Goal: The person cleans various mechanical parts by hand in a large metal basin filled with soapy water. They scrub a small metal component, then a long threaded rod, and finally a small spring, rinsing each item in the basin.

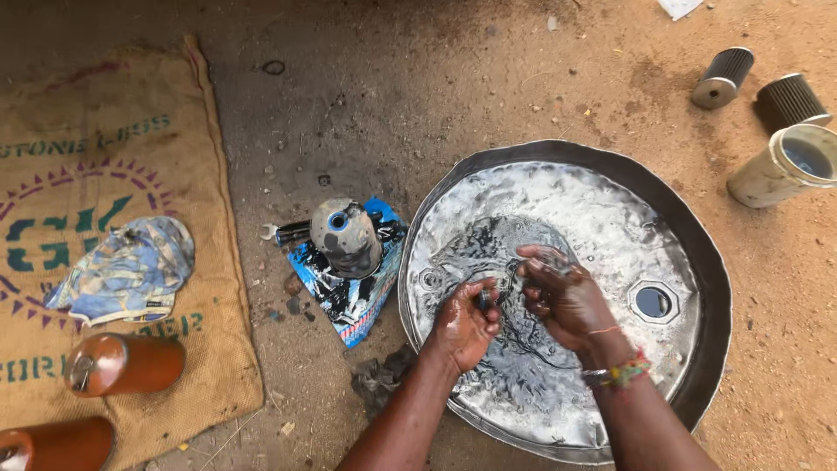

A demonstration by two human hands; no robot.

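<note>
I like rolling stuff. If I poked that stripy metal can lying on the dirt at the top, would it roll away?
Probably a little. The ribbed metal cylinder lies on its round side, so a poke could roll it. The sandy ground looks rough and pebbly, so it would likely stop soon.

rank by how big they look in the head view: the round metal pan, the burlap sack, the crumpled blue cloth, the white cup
1. round metal pan
2. burlap sack, cut off by the left edge, so it could really be larger than the pan
3. crumpled blue cloth
4. white cup, cut off by the right edge
</note>
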